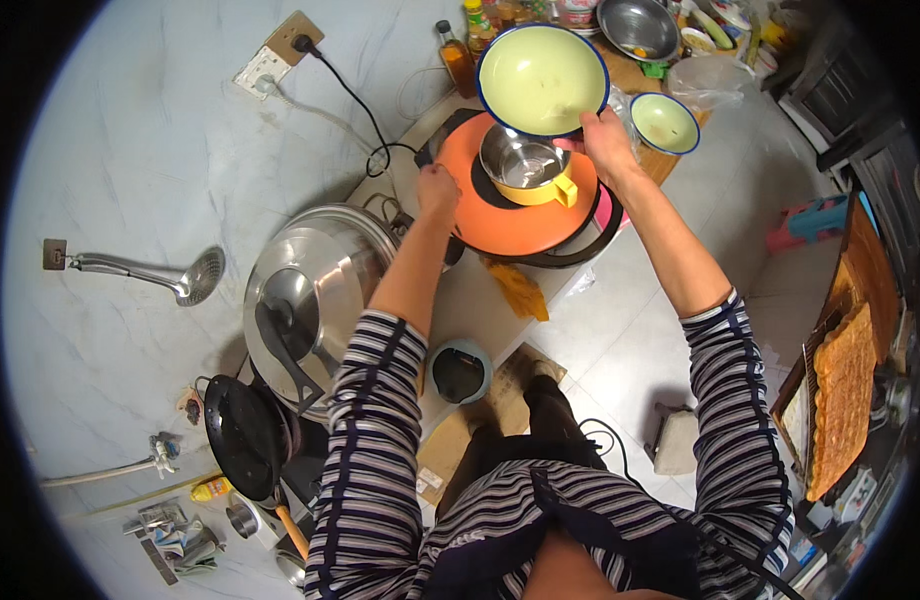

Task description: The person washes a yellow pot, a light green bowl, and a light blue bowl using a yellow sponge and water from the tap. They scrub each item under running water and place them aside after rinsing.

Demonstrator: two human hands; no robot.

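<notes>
My right hand (604,142) grips the near rim of a pale green enamel bowl (542,79) with a blue edge, tilted so its inside faces the camera. Below that bowl, a steel bowl with a yellow base and handle (531,161) sits on a round orange lid or board (471,202) with a dark centre. My left hand (437,191) is closed at the left edge of the orange disc; whether it holds that edge cannot be told. A smaller enamel bowl (664,124) with a blue rim rests on the wooden surface to the right.
A large lidded steel pot (332,270) and a black frying pan (241,435) stand at the left. Bottles (457,56) and a dark metal bowl (638,28) are at the back. An orange cloth (518,289) hangs at the counter edge, near a grey-rimmed container (460,371). A black cord runs from the wall socket (295,37).
</notes>
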